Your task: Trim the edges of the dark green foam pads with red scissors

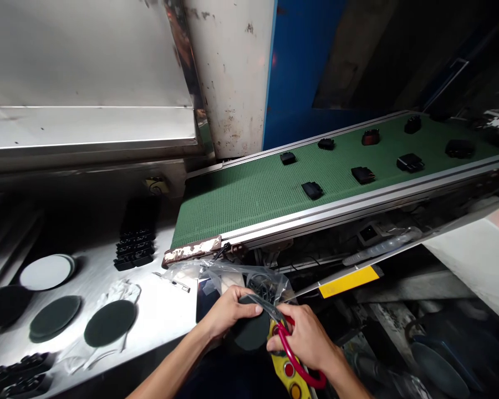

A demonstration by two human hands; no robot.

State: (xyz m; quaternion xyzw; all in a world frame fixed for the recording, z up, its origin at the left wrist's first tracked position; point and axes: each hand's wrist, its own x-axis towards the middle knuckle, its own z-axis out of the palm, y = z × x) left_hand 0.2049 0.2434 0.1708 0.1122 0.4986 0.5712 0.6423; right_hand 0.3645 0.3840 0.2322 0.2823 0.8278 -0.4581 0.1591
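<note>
Red-handled scissors point(289, 349) are in my right hand point(310, 338), with fingers closed around the handles. Their dark blades point left, toward my other hand. A dark round abrasive-looking disc point(249, 332) is pinched by my left hand point(232, 310), thumb on top, with the blades close to its upper edge. Whether the blades cut into the disc cannot be made out. Just behind both hands lies a clear plastic bag point(278, 280) with dark, thin pieces inside.
A green conveyor belt point(233, 194) carries several black parts point(312, 190). On the metal table point(166, 310) at left are dark discs point(110, 323), a pale disc point(46, 272) and rows of black parts point(135, 249). A yellow button panel point(281, 366) sits beneath my right hand.
</note>
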